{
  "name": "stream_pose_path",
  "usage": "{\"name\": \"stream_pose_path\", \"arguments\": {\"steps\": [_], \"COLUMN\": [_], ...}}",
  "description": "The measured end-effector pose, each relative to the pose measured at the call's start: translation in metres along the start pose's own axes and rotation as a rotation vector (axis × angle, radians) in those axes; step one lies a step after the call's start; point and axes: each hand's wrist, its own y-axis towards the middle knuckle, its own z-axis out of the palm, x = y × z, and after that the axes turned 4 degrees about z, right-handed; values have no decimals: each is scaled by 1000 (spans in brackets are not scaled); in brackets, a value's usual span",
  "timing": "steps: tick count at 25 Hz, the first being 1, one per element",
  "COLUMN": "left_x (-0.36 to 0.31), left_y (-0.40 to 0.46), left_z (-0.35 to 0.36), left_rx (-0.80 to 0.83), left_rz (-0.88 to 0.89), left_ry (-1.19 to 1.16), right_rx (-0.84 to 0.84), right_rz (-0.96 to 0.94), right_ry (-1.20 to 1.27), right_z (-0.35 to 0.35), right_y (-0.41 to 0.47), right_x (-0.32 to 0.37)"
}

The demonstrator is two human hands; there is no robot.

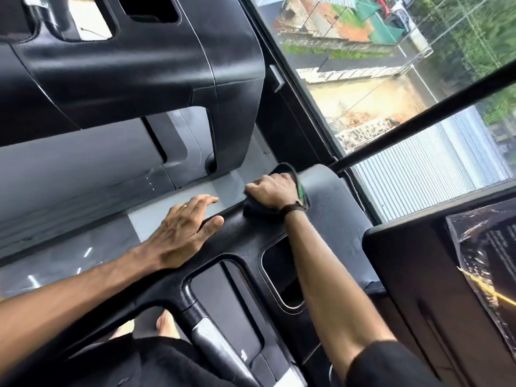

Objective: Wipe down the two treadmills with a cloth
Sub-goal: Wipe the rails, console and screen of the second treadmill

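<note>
On the black treadmill console, the right hand grips a dark cloth beneath it; the left hand lies flat nearby.

I am looking at a gym floor. Two black treadmills are standing side by side, facing a large window overlooking rooftops

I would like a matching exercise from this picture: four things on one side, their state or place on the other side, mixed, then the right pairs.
Things:
1. left hand
2. right hand
3. cloth
4. wrist strap

States:
A. dark, bunched under a gripping hand
B. lies flat, fingers straight, on the treadmill console
C. worn on the right arm
D. curled round the cloth

Pairs: 1-B, 2-D, 3-A, 4-C
</note>
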Motion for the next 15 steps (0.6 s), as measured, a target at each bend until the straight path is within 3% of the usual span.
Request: {"name": "stream_pose_path", "arguments": {"steps": [3,5,8,11,13,15], "left_x": [3,3,1,-1,0,2], "left_y": [0,1,-1,-1,2,2], "left_z": [-1,-1,-1,-1,0,2], "left_rx": [-31,-37,-53,-53,-66,-72], "left_rz": [-18,-21,-33,-46,-60,-69], "left_ry": [-15,-19,-34,-28,-21,-24], "right_rx": [-168,-307,-433,-391,-305,-206], "right_rz": [-251,-263,48,402,528,525], "right_ry": [135,264,315,306,293,203], "right_z": [16,27,33,17,1,-9], "right_y": [-57,-94,-82,-26,12,37], "right_x": [28,24,-15,-67,-88,-88]}}
